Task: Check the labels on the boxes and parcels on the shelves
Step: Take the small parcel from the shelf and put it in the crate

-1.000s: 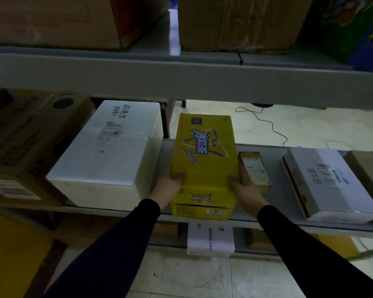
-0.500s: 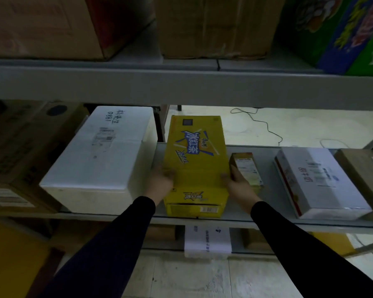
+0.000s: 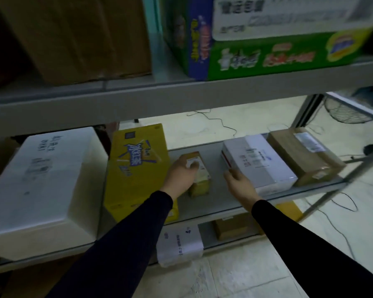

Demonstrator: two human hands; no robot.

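Both dark-sleeved arms reach forward over the shelf's front edge, the left hand [image 3: 182,176] curled in a grip, the right hand [image 3: 240,184] loosely open.

Matt grey metal shelf [image 3: 205,203], glossy printed yellow carton [image 3: 136,168], brown cardboard parcel [image 3: 299,155].

Gap beside small box: bare shelf [image 3: 215,186] is being left open between the small brown box [image 3: 199,175] and the white parcel [image 3: 258,162].
Left side: passage is being blocked by the yellow carton [image 3: 136,166], standing just beside the white foam box [image 3: 43,181].
Right end: room is being taken by the brown parcel [image 3: 304,155], touching the white parcel.
Overhead: reach is being capped by the upper shelf [image 3: 159,102].
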